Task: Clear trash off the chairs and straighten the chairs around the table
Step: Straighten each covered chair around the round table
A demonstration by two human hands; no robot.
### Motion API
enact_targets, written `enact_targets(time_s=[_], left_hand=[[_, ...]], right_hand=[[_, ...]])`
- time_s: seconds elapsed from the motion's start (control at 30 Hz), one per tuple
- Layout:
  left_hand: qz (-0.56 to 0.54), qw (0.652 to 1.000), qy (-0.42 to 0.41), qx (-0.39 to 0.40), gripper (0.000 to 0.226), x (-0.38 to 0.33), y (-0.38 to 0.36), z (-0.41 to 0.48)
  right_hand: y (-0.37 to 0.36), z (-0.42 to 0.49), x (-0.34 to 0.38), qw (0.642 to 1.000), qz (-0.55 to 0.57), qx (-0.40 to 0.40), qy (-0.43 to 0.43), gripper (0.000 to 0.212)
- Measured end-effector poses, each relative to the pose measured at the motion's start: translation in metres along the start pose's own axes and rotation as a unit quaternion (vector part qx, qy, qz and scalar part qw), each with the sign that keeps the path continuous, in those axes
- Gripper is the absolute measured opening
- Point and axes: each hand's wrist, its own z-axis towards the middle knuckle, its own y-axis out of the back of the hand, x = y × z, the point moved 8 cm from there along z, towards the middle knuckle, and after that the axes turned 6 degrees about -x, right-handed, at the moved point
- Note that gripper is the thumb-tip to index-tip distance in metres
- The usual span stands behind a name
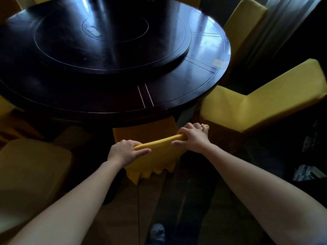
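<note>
A chair in a yellow cover (155, 160) stands right in front of me, its seat tucked under the near edge of the round dark wooden table (88, 96). My left hand (123, 152) grips the left end of the chair's top rail. My right hand (192, 137) grips the right end of the same rail. The rail is tilted, higher on the right. No trash shows on the visible part of this seat.
Another yellow chair (247, 106) stands at the right, turned at an angle, with a third (246, 27) behind it. A yellow seat (31, 172) is at my lower left. A lazy Susan (109, 41) sits on the table. Dark clutter (306, 172) lies at the far right.
</note>
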Motion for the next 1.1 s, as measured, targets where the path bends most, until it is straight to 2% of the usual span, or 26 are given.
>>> enact_targets(time_s=[0.17,0.3,0.43,0.6,0.67,0.77,0.93,1.1], left_hand=[[0.008,1.0,0.001,-0.003,0.066,0.0,-0.001,0.0],[0.03,0.999,0.014,-0.012,0.066,-0.001,-0.003,-0.003],[0.052,0.997,0.037,-0.045,0.061,-0.004,-0.001,-0.008],[0.081,0.991,0.029,-0.101,0.052,-0.023,0.004,-0.017],[0.092,0.991,0.021,-0.09,0.052,-0.03,0.0,-0.018],[0.107,0.994,0.007,-0.029,0.059,-0.047,-0.01,-0.008],[0.059,0.994,-0.065,0.061,0.066,-0.132,-0.04,0.021],[0.0,0.985,-0.152,0.083,0.068,-0.262,-0.066,0.051]], right_hand=[[-0.006,-0.014,0.0,0.998,0.012,-0.02,-0.056,0.055],[-0.008,-0.029,0.009,0.997,0.031,-0.035,-0.067,0.054],[-0.006,-0.042,0.012,0.996,0.049,-0.056,-0.047,0.051],[0.001,-0.05,0.004,0.998,0.043,-0.034,-0.008,0.057],[0.004,-0.052,0.0,0.999,0.021,-0.03,0.013,0.061],[0.011,-0.055,-0.015,0.999,0.007,-0.035,0.016,0.065],[0.04,-0.067,-0.07,0.998,0.015,-0.059,-0.015,0.067],[0.078,-0.088,-0.157,0.994,0.018,-0.082,-0.072,0.066]])
